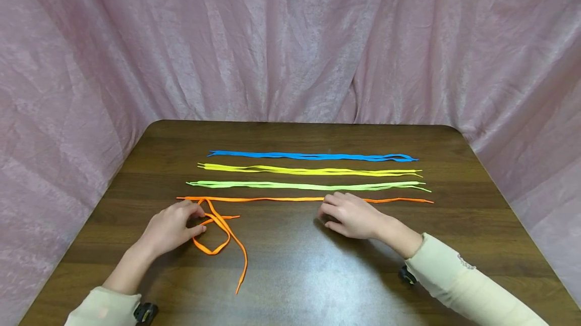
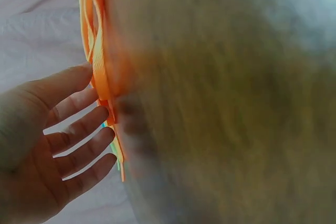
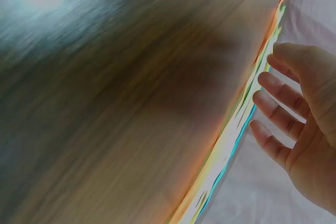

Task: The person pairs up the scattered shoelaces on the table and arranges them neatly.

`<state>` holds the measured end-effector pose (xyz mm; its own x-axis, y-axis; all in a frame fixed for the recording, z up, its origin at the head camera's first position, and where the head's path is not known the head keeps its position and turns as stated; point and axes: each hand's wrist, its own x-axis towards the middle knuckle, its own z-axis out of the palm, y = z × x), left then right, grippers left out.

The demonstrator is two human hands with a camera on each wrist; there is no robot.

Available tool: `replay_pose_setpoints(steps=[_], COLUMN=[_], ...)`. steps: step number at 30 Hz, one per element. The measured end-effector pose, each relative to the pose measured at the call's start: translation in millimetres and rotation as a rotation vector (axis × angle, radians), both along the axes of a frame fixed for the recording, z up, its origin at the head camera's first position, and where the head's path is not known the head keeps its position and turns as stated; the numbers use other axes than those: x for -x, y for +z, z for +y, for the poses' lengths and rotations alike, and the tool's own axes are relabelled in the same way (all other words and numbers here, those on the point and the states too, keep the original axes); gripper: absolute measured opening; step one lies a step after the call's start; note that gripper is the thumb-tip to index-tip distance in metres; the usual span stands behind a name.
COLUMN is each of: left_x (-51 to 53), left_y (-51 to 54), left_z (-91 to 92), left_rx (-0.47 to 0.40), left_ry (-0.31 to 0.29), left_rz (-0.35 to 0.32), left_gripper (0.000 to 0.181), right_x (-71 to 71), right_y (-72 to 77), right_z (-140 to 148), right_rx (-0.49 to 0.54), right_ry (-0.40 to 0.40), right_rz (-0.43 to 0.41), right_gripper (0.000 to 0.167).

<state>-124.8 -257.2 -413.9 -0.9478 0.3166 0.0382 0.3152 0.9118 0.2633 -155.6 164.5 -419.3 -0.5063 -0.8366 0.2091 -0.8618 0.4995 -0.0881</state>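
A loosely looped orange shoelace [image 1: 245, 254] lies at the left front of the tabletop, one end trailing toward the near edge. My left hand [image 1: 170, 227] is at its left side, thumb and index finger apart near the loop; whether they touch it I cannot tell. In the left wrist view the fingers [image 2: 86, 129] are spread and fairly straight beside the orange lace [image 2: 101, 72]. Another orange shoelace [image 1: 272, 199] stretches nearly straight across the table. Over its right part is my right hand [image 1: 349, 215], which hides a stretch of it; its fingers [image 3: 283, 93] are loosely bent and hold nothing.
Behind the straight orange lace, light green laces [image 1: 281, 185], yellow laces [image 1: 272, 169] and blue laces [image 1: 290, 155] lie in roughly parallel rows. The brown wooden table [image 1: 317, 275] has rounded far corners, with pink curtains [image 1: 281, 38] around it.
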Motion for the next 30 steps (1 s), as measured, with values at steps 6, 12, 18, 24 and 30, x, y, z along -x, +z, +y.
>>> replay_pose_setpoints(steps=[6, 12, 18, 24, 30], left_x=[0.3, 2.6, 3.5, 4.4, 5.4], left_y=[-4.8, -7.2, -6.7, -6.3, -1.7], left_z=[3.2, 4.0, 5.0, 5.7, 4.9], left_rx=[0.013, 0.012, 0.018, 0.040, 0.041], left_ry=[-0.006, -0.008, 0.003, -0.012, -0.017], left_rz=[-0.048, -0.076, -0.077, -0.075, -0.076], left_gripper=[0.022, 0.018, 0.020, 0.023, 0.022], right_x=[-2.8, -4.4, -5.9, -11.0, -17.8], right_y=[2.2, 3.9, 6.6, 8.6, 7.5], right_z=[-18.4, -33.1, -49.9, -71.3, -94.0], right_rx=[-0.021, -0.037, -0.061, -0.089, -0.125], right_ry=[0.042, 0.066, 0.112, 0.176, 0.230], right_rz=[0.008, -0.007, -0.009, -0.025, 0.021], right_gripper=[0.016, 0.014, 0.014, 0.015, 0.021])
